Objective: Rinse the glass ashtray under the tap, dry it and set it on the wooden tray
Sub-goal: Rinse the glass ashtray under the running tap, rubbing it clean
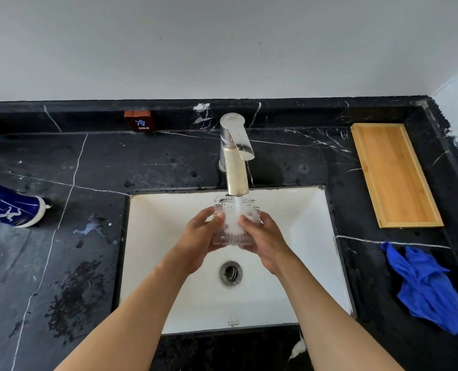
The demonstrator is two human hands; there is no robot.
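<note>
Left hand (195, 238): clasped on glass ashtray (229, 231), its 9 o'clock side.
Right hand (265, 241): clasped on its 3 o'clock side.
Tap (235, 156): running onto ashtray, over sink (310, 236).
Wooden tray (395, 175): 2 o'clock of sink.

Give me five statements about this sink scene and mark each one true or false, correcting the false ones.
1. Both hands hold the glass ashtray under running water from the tap. True: the left hand and the right hand grip it from either side.
2. The wooden tray already has the ashtray on it. False: nothing lies on the tray, and the ashtray is over the sink.
3. The blue cloth lies on the counter, right of the sink. True.
4. The sign behind the sink reads HOT. False: it reads COLD.
5. The blue cloth lies on the tray. False: it lies apart from the tray, nearer the camera.
</note>
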